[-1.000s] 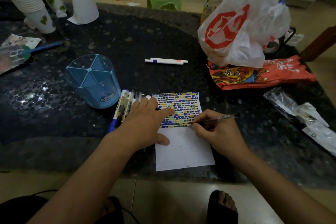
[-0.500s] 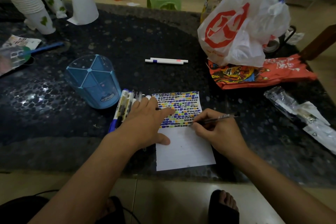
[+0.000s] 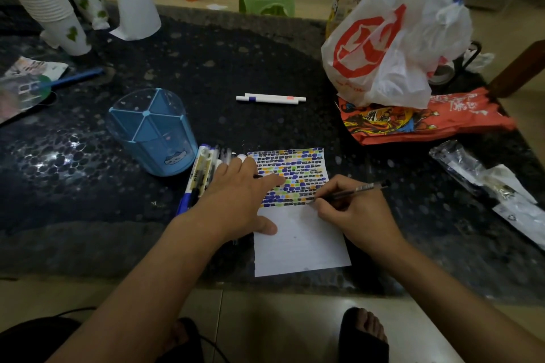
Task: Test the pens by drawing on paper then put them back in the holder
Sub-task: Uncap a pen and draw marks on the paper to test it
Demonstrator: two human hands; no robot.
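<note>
Black pen (image 3: 351, 192): pinched in the fingers of the right hand (image 3: 358, 215), tip set on the paper (image 3: 300, 242) at the last row of marks.
Paper: flat on the tabletop (image 3: 236, 68) near its front edge; upper part filled with coloured dashes, lower part blank.
Left hand (image 3: 236, 200): fingers spread flat, the paper's left edge pressed down, nothing gripped.
Other pens (image 3: 202, 174): laid side by side just left of the paper, partly under the left hand.
Holder (image 3: 152, 131): blue, upright, beside those pens, seemingly empty.
Two white pens (image 3: 271, 98): well apart, further back.
Advice: a short, light stroke is best made on the blank strip while the sheet is kept pinned.
</note>
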